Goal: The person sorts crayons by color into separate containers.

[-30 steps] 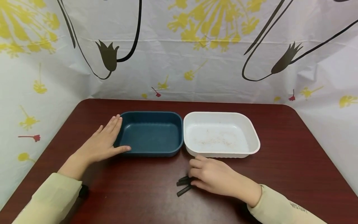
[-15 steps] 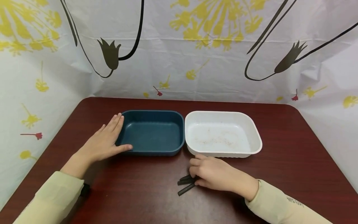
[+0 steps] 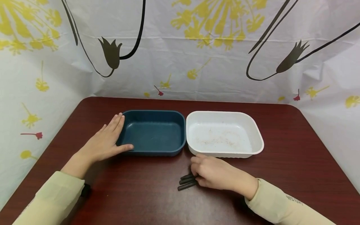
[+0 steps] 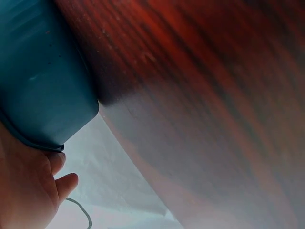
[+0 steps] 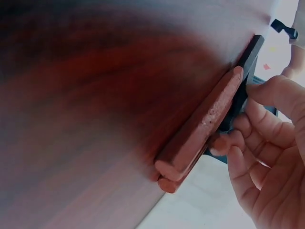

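My left hand rests against the left end of a dark blue rectangular tray, fingers straight along its side and thumb over the front rim. The left wrist view shows that tray's outer wall beside the hand. In front of a white tray, my right hand has curled fingers at several short, crayon-like sticks lying together on the table. Close up, a reddish-brown stick and a black one show at the fingers of the right hand. The sticks' right ends are hidden in the head view.
Both trays stand side by side on a dark red-brown table. Small brown specks lie on the white tray's floor. A white sheet with printed flowers hangs behind the table and at both sides.
The sticks under the right hand have drawn closer together and lie more nearly parallel; the front one has swung round. The right hand has shifted slightly. My left hand stays on the blue tray.
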Demonstrator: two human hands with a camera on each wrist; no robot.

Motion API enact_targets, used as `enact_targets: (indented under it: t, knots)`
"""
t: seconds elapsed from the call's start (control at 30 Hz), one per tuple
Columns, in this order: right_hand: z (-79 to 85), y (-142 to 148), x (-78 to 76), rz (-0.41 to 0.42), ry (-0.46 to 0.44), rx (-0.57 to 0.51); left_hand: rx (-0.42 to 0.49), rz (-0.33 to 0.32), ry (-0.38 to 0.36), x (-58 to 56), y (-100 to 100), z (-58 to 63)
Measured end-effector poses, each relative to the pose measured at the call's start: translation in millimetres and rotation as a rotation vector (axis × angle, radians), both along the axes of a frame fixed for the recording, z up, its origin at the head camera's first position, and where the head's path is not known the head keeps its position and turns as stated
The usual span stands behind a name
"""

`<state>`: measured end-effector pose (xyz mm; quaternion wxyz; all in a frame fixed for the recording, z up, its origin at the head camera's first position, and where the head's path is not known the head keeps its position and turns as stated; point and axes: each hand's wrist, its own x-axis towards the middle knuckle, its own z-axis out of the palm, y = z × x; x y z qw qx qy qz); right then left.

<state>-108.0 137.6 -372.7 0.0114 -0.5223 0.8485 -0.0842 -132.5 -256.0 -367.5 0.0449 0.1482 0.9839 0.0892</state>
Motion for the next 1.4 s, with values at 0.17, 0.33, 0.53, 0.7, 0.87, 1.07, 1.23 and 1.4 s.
enact_targets:
  t: [0.17, 0.33, 0.53, 0.7, 0.87, 1.07, 1.23, 1.4]
  knots:
    - [2.9, 0.5, -0.2, -0.032, -0.065, -0.013, 0.007, -0.001, -0.002, -2.3, -0.6, 0.7]
    - [1.0, 0.3, -2.4, -0.002, -0.05, -0.042, 0.014, -0.001, -0.006, -3.2, -0.3, 2.5]
    - [0.3, 1.0, -5.2, 0.019, -0.086, -0.074, 0.027, 0.003, -0.006, -2.0, -0.5, 2.1]
    - [1.6, 1.3, -5.6, 0.018, -0.134, -0.149, 0.018, 0.005, -0.013, -2.6, -0.5, 0.6]
    - [3.4, -0.6, -4.6, 0.037, -0.146, -0.19, 0.008, 0.002, -0.015, -2.6, 0.0, 1.7]
    - [10.5, -9.0, -5.4, 0.051, -0.147, -0.23, 0.007, 0.001, -0.02, -1.4, -0.3, 3.4]
    - [17.6, -17.2, -9.0, 0.045, -0.15, -0.266, 0.004, 0.002, -0.02, -1.8, -0.7, 1.7]
    - [23.7, -23.1, -15.1, 0.025, -0.152, -0.293, 0.0, 0.004, -0.007, -2.7, -1.1, -0.4]
